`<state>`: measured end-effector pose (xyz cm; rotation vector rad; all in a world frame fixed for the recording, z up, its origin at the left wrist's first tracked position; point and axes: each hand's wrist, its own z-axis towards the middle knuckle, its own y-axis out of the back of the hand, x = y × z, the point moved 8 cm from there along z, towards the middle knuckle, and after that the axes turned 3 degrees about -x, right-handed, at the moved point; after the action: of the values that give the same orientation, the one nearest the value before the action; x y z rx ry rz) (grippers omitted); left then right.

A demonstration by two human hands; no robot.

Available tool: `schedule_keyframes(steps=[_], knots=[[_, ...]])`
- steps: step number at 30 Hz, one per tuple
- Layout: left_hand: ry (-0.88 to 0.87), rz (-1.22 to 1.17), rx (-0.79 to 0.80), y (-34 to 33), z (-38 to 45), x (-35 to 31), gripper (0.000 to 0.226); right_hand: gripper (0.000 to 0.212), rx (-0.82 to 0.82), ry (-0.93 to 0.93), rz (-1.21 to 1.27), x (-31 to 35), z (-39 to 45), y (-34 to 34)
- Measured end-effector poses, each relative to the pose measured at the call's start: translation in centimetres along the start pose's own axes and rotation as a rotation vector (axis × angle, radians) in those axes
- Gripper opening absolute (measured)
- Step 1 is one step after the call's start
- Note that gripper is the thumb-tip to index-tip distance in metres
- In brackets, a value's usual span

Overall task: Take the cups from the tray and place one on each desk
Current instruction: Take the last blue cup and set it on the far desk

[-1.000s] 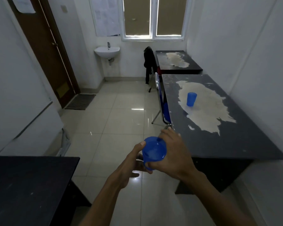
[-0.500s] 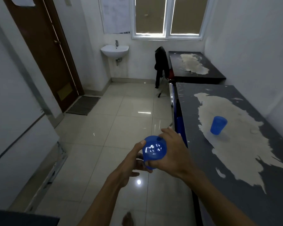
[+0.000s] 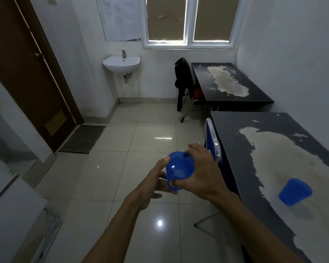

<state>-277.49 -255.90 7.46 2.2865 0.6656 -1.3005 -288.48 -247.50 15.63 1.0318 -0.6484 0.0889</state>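
A blue plastic cup (image 3: 179, 167) is held in front of me over the tiled floor, its mouth facing the camera. My right hand (image 3: 203, 171) wraps its right side and my left hand (image 3: 156, 179) holds its left side and bottom. A second blue cup (image 3: 294, 190) stands on the worn pale patch of the near dark desk (image 3: 235, 133) at my right. A farther dark desk (image 3: 254, 93) under the window has no cup on it. No tray is in view.
A blue folding chair (image 3: 213, 141) leans against the near desk's left edge. A chair draped with a black jacket (image 3: 183, 80) stands by the far desk. A wall sink (image 3: 122, 63), a brown door (image 3: 23, 73) and a floor mat (image 3: 82, 138) lie to the left.
I have walked forward along the near desk. The cup on that desk has slid from mid-view to my lower right, and the far desk has come closer. Both hands keep the same hold.
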Motion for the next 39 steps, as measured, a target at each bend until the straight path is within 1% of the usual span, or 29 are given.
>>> schedule_keyframes(steps=[9,14,17,20,25,28,35,39], knots=[[-0.004,0.01,0.002,5.5,17.0,-7.3,0.09,0.087,-0.026,-0.004,-0.005,-6.7,17.3,-5.0],[-0.007,-0.011,-0.002,7.6,26.3,-12.7,0.085,0.09,0.006,-0.01,0.018,-10.2,27.3,-6.3],[-0.003,-0.003,0.002,8.5,31.6,-16.0,0.089,0.09,-0.002,-0.009,0.015,-12.5,33.4,-6.6],[0.009,-0.005,0.022,9.4,36.5,-18.6,0.094,0.09,-0.005,-0.03,0.003,-15.1,38.6,-7.3],[0.002,0.007,0.049,11.2,45.4,-22.7,0.093,0.092,-0.004,-0.045,-0.02,-19.0,47.6,-8.9],[-0.015,0.022,0.066,12.7,51.2,-25.6,0.092,0.091,-0.037,-0.051,-0.012,-21.1,53.1,-9.7],[-0.038,0.064,0.161,15.4,64.0,-33.1,0.093,0.09,-0.078,-0.128,-0.054,-25.4,65.9,-10.5],[-0.059,0.095,0.196,16.4,70.6,-37.6,0.094,0.094,-0.104,-0.187,-0.05,-28.1,72.5,-10.5]])
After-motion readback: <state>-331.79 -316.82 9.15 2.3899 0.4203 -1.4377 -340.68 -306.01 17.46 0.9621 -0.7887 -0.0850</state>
